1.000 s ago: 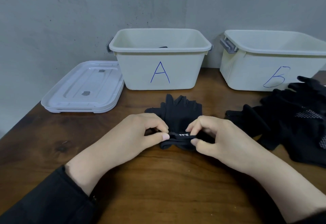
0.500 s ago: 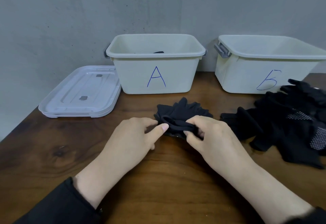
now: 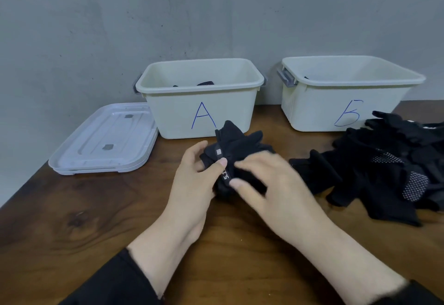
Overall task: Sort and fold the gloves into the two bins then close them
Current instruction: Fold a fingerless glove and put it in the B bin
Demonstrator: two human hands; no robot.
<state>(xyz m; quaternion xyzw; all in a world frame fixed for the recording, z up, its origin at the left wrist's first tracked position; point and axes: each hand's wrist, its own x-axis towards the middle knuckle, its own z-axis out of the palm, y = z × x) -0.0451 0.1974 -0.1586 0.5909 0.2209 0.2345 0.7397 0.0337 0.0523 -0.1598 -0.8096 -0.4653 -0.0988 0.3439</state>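
A pair of black gloves (image 3: 236,147) is bunched into a folded bundle just above the table, in front of bin A. My left hand (image 3: 195,175) grips its left side, thumb on the cuff band with white lettering. My right hand (image 3: 269,179) holds the bundle's right side, slightly blurred. Cream bin A (image 3: 201,114) stands open at the back centre with a dark dotted glove inside. Cream bin B (image 3: 336,102) stands open at the back right. A pile of black gloves (image 3: 389,167), some with white grip dots, lies to the right.
Stacked translucent white lids (image 3: 103,141) lie flat on the wooden table (image 3: 84,220) left of bin A. A grey wall rises right behind the bins. The table's left edge runs diagonally at the near left.
The gloves went from lying flat with both hands pinching the cuff to a rolled-up bundle lifted between my hands. The view has tilted a little lower.
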